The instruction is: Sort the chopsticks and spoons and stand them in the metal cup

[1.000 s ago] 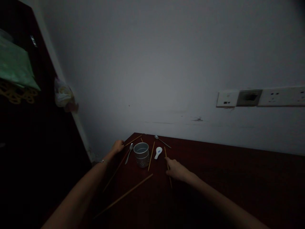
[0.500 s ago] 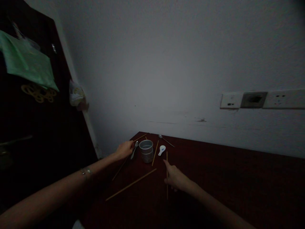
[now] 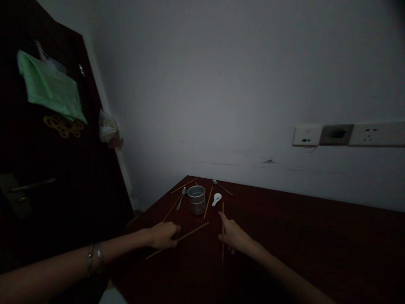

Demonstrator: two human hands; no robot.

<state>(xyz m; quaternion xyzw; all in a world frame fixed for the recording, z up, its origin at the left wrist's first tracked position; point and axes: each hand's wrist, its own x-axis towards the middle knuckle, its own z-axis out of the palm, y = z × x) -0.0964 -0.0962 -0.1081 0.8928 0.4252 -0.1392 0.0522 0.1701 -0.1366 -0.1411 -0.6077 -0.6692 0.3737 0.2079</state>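
My left hand point(image 3: 166, 235) is closed, its fingertips pinching a wooden chopstick point(image 3: 193, 232) that slants across the near part of the dark red table. My right hand point(image 3: 233, 235) has its fingers curled at another chopstick point(image 3: 223, 207), which runs straight away from me. One digit of that hand stretches out beside the stick. Beyond both hands stands a grey metal cup point(image 3: 196, 202). To the cup's right lie a chopstick point(image 3: 208, 202) and a white soup spoon point(image 3: 217, 199). A metal spoon point(image 3: 182, 198) and a chopstick point(image 3: 172, 207) lie to its left.
Near the wall are a long-handled spoon point(image 3: 223, 187) and another chopstick point(image 3: 183, 185). The table point(image 3: 284, 228) meets a grey wall with sockets point(image 3: 306, 135). At left, a dark door carries a green cloth point(image 3: 53, 86); a plastic bag point(image 3: 108, 127) hangs beside it.
My left hand has left the chopstick at the far left corner and come towards me, onto the slanting near chopstick. My right hand has hardly moved. The view has shifted slightly left.
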